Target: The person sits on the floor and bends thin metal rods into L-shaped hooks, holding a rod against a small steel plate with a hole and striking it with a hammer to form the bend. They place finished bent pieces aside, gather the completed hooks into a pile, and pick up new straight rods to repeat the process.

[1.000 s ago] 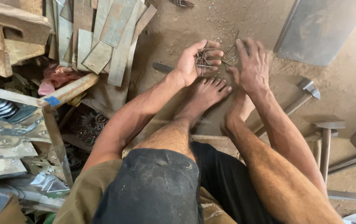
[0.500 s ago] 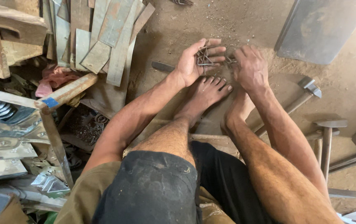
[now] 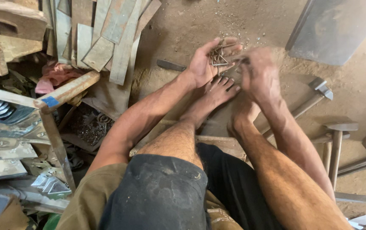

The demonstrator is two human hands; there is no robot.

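nails [image 3: 218, 55]: rusty dull metal | planks [image 3: 102, 38]: rough wood | floor [image 3: 217, 21]: matt dusty earth

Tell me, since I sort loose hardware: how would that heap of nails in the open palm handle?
The nails look thin, stiff and crisscrossed, so they probably snag together. Lying loose on the cupped left hand, some could slide off if it tilts.
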